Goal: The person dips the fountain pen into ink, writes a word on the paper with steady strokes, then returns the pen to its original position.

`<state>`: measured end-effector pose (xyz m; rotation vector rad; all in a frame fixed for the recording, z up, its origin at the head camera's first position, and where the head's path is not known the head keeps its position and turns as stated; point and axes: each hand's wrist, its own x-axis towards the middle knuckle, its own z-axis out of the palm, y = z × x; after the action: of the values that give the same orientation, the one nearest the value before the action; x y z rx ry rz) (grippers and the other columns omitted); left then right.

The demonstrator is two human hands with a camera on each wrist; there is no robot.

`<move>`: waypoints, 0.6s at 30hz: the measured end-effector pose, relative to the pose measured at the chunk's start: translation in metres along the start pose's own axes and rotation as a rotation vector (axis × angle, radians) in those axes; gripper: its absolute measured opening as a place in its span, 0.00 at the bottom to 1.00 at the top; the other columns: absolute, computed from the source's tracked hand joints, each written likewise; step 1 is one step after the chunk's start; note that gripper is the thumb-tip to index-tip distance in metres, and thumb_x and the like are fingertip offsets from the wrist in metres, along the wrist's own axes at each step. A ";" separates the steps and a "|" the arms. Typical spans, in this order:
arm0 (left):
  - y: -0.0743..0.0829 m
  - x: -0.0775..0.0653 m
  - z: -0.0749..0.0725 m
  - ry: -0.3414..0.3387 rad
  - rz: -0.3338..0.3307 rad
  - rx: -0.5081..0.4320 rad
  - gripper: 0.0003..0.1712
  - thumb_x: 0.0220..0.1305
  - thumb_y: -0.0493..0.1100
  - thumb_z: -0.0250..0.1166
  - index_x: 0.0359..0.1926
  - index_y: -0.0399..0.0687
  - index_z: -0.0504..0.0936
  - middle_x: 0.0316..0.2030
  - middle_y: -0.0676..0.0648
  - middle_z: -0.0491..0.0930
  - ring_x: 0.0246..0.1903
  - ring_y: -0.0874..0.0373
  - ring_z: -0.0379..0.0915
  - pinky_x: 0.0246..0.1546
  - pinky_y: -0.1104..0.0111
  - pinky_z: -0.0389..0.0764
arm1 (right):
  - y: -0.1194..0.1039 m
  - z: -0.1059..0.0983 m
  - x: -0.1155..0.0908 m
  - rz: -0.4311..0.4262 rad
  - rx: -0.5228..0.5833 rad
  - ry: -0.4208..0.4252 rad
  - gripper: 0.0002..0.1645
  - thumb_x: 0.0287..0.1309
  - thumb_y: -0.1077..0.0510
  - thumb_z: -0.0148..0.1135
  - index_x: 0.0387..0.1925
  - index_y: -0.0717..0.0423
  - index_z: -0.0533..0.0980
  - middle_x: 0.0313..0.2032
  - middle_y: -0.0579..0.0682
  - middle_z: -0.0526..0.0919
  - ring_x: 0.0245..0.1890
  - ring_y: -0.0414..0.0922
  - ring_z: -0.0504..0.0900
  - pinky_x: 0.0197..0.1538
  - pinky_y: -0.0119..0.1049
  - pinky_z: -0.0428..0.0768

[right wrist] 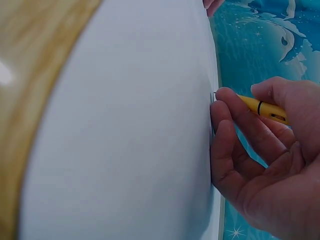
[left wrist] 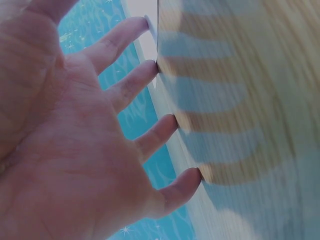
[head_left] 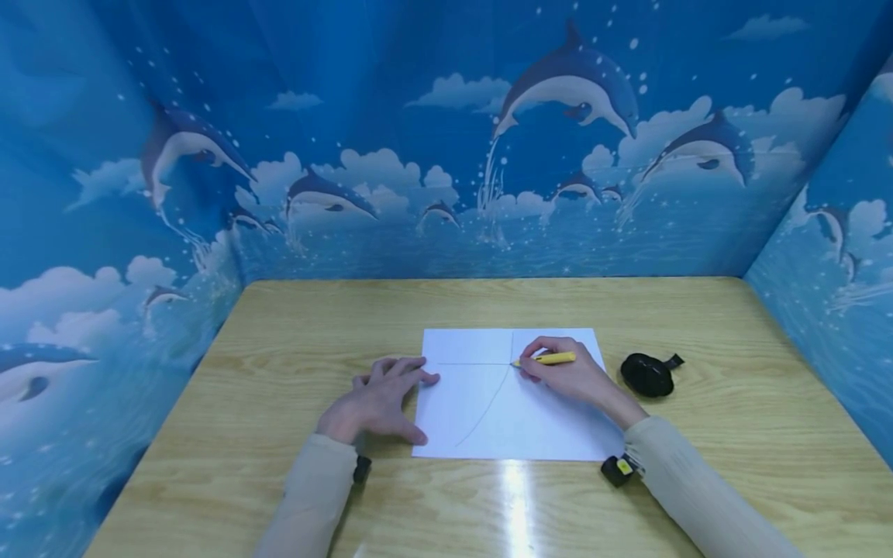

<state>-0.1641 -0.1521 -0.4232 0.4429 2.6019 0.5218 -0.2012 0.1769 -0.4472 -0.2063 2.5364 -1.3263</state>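
A white sheet of paper (head_left: pixel 558 426) lies on the wooden table, marked with a thin horizontal line, a vertical line and a curve sweeping to the lower left. My right hand (head_left: pixel 568 372) pinches a yellow pen (head_left: pixel 556 358), its tip at the spot where the lines come together. In the right wrist view the yellow pen (right wrist: pixel 272 111) sits between thumb and index finger, the other fingers curled against the sheet. Spread fingers of my left hand (head_left: pixel 380 399) rest at the sheet's left edge; in the left wrist view the fingertips (left wrist: pixel 187 182) touch down on wood and paper.
To the right of the paper a rounded black object (head_left: pixel 647 375) with a short tab lies on the table (head_left: pixel 314 318). Blue dolphin-printed curtains (head_left: pixel 418 116) stand behind the table and along both sides. Each wrist carries a small black camera (head_left: pixel 617 470).
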 end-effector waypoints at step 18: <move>0.000 0.001 0.000 -0.003 -0.002 -0.003 0.49 0.49 0.58 0.81 0.72 0.66 0.71 0.81 0.54 0.51 0.79 0.35 0.39 0.68 0.27 0.50 | 0.001 -0.001 0.000 -0.003 0.028 -0.014 0.10 0.68 0.49 0.65 0.40 0.51 0.84 0.31 0.48 0.89 0.31 0.45 0.83 0.36 0.33 0.77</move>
<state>-0.1646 -0.1519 -0.4237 0.4402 2.5986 0.5238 -0.2012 0.1779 -0.4471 -0.2130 2.5061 -1.3557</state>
